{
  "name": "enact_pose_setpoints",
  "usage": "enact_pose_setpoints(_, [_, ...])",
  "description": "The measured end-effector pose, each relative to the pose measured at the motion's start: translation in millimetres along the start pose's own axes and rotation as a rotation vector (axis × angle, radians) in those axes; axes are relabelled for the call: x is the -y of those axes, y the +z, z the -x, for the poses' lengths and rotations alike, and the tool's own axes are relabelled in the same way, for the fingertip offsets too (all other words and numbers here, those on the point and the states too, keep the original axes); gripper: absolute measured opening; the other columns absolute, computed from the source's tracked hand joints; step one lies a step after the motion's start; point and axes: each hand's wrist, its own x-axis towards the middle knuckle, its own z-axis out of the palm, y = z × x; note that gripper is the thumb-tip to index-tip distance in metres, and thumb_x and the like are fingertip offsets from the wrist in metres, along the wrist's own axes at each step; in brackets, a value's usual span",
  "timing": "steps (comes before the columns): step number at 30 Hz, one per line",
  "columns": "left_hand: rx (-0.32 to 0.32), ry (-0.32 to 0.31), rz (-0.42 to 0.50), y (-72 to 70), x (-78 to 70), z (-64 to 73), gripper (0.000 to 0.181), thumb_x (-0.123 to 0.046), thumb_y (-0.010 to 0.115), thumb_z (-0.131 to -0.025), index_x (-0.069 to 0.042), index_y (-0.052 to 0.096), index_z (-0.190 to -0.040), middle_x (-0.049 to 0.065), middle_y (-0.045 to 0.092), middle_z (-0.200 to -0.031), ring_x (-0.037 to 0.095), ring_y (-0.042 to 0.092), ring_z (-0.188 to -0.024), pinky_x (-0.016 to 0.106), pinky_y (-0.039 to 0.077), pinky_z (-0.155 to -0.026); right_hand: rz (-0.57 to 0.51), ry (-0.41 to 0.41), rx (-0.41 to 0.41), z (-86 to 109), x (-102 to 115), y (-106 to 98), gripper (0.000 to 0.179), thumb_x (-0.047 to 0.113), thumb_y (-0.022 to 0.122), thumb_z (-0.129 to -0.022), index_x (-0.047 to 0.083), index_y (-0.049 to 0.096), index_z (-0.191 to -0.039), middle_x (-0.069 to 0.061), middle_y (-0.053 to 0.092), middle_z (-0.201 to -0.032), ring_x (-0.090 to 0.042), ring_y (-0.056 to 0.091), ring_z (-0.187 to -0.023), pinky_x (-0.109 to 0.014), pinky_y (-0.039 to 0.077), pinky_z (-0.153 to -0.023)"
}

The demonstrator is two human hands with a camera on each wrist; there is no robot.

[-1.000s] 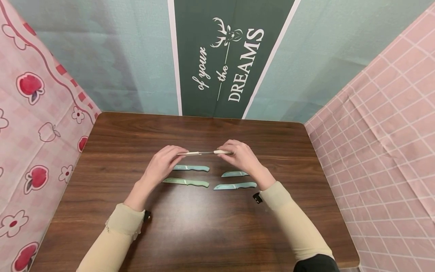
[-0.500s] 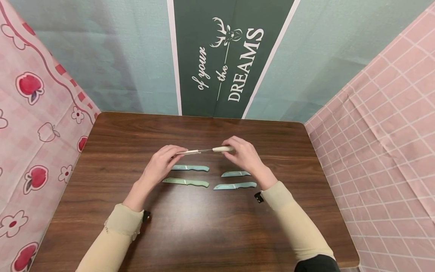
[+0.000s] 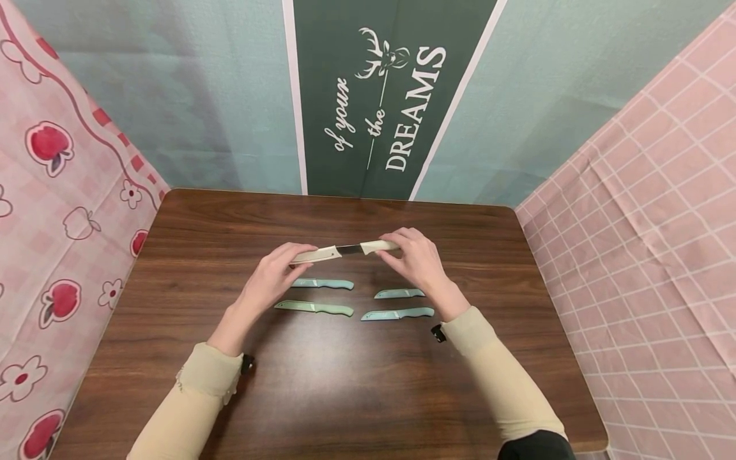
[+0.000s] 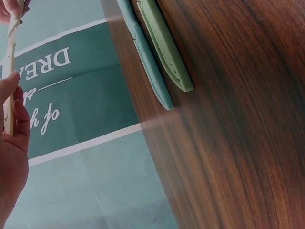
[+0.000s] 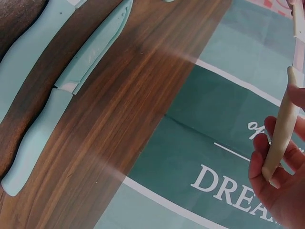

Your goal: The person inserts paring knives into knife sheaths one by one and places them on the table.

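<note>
My left hand (image 3: 273, 271) pinches a cream knife sheath (image 3: 317, 255) between thumb and fingers, above the table. My right hand (image 3: 422, 262) grips the cream handle of a knife (image 3: 377, 246). A short stretch of dark blade shows between handle and sheath; the rest of it is hidden inside the sheath. In the right wrist view my fingers curl round the handle (image 5: 280, 131). Nearer than the hands lie a blue knife (image 3: 326, 284) and a green knife (image 3: 322, 308) on the left. Two more blue knives (image 3: 398, 314) lie on the right, one partly covered by my right hand.
The brown wooden table (image 3: 356, 383) carries the sheathed knives in two short rows. A green cloth with white lettering (image 3: 397, 96) hangs behind it. Patterned pink cloths hang at the left (image 3: 63, 223) and right (image 3: 650, 223).
The knife and sheath have rolled, so the flat of the blade and the sheath's broad side now face the camera. My right hand has risen slightly in view. The knives on the table have not moved.
</note>
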Motion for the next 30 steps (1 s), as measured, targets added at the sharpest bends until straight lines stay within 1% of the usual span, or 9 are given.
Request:
enact_pose_setpoints(5, [0.020, 0.011, -0.005, 1.0, 1.2, -0.1, 0.038, -0.003, 0.079, -0.083, -0.011, 0.069, -0.119, 0.004, 0.072, -0.109, 0.016, 0.066, -0.094, 0.030, 0.054, -0.075, -0.046, -0.014, 0.041, -0.1, -0.5, 0.7, 0.026, 0.025, 0.081, -0.084, 0.013, 0.077, -0.106, -0.004, 0.071, -0.093, -0.021, 0.061, -0.086, -0.038, 0.053, -0.071])
enact_pose_setpoints(9, [0.030, 0.017, -0.004, 1.5, 0.8, 0.1, 0.037, -0.005, 0.078, -0.084, -0.011, 0.070, -0.119, 0.004, 0.072, -0.109, 0.015, 0.066, -0.094, 0.029, 0.054, -0.076, -0.081, -0.026, 0.059, -0.1, 0.0, 0.5, 0.027, 0.024, 0.082, -0.083, 0.012, 0.076, -0.107, -0.004, 0.069, -0.093, -0.020, 0.058, -0.085, -0.036, 0.051, -0.071])
enact_pose_setpoints(16, [0.027, 0.027, 0.002, 4.4, 0.2, 0.1, 0.037, -0.003, 0.078, -0.083, -0.010, 0.069, -0.119, 0.006, 0.072, -0.109, 0.018, 0.067, -0.097, 0.034, 0.058, -0.078, -0.099, -0.046, 0.057, 0.3, 0.1, 1.9, 0.026, 0.023, 0.081, -0.084, 0.012, 0.076, -0.107, -0.004, 0.069, -0.094, -0.019, 0.058, -0.085, -0.036, 0.051, -0.071])
enact_pose_setpoints(25, [0.017, 0.040, -0.006, 7.9, -1.2, -0.4, 0.037, -0.003, 0.078, -0.083, -0.011, 0.069, -0.118, 0.005, 0.072, -0.109, 0.019, 0.067, -0.099, 0.035, 0.057, -0.079, -0.104, -0.069, 0.055, -0.7, 1.2, 2.5, 0.027, 0.027, 0.081, -0.084, 0.013, 0.076, -0.106, -0.003, 0.070, -0.094, -0.019, 0.059, -0.086, -0.035, 0.052, -0.072])
enact_pose_setpoints(30, [0.025, 0.045, -0.009, 7.8, -2.6, -1.5, 0.034, -0.006, 0.077, -0.086, -0.011, 0.069, -0.119, 0.005, 0.072, -0.109, 0.019, 0.068, -0.100, 0.035, 0.057, -0.081, -0.109, -0.085, 0.041, -1.2, 2.3, 2.9, 0.026, 0.027, 0.081, -0.083, 0.013, 0.077, -0.105, -0.003, 0.070, -0.092, -0.019, 0.059, -0.085, -0.035, 0.052, -0.071])
